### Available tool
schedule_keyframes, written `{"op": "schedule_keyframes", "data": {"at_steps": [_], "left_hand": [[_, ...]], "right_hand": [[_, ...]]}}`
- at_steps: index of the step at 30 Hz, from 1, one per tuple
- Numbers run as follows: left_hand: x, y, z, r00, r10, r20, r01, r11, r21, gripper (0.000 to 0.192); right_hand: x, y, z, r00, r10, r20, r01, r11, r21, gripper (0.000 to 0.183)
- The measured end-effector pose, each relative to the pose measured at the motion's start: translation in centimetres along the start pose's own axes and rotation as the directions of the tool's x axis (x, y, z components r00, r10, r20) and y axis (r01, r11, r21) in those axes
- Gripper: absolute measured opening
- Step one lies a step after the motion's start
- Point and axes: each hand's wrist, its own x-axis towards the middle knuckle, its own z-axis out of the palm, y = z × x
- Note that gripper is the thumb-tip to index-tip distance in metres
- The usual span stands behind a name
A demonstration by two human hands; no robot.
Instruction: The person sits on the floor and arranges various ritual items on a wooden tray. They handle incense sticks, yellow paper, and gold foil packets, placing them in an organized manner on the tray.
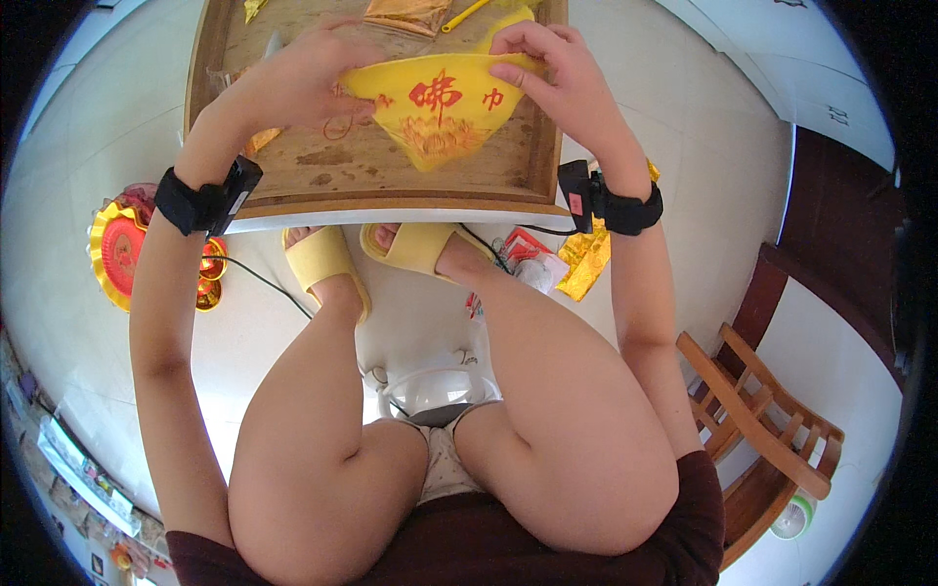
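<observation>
A yellow cloth [440,102] with red writing and a red printed pattern hangs above a wooden tabletop with a raised rim [410,204]. Its lower end tapers and is slightly blurred. My right hand [549,73] pinches the right part of its upper edge between thumb and fingers. At the left end, my left hand [315,80] holds the cloth's corner; motion blurs this hand, and its exact grip is hard to make out. A thin loop [338,128] lies on the wood near the left hand. Gold foil paper [264,139] shows partly beneath that wrist.
At the table's far side lie a gold foil stack [407,16], a yellow stick [465,15] and a folded gold piece [254,9]. A red-and-yellow ornament [117,249], a cable [267,277] and gold wrapping [586,260] are on the floor. A wooden chair [755,410] stands at right.
</observation>
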Motion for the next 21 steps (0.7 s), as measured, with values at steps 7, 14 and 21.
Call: {"op": "schedule_keyframes", "data": {"at_steps": [7,14,21], "left_hand": [[-2.4,-1.7,2.8,0.860,-0.434,0.269,0.503,0.810,-0.302,0.032],[-5.4,-1.7,4.1,0.726,-0.495,0.478,0.671,0.663,-0.333,0.036],[-3.6,-7.0,9.9,0.560,-0.583,0.588,0.790,0.589,-0.169,0.044]], "right_hand": [[-2.3,4.5,1.3,0.890,0.201,0.410,-0.148,0.977,-0.156,0.028],[-3.7,4.4,1.1,0.789,0.294,0.539,-0.322,0.946,-0.043,0.037],[-3.5,12.9,4.4,0.810,0.327,0.487,-0.249,0.943,-0.219,0.025]]}}
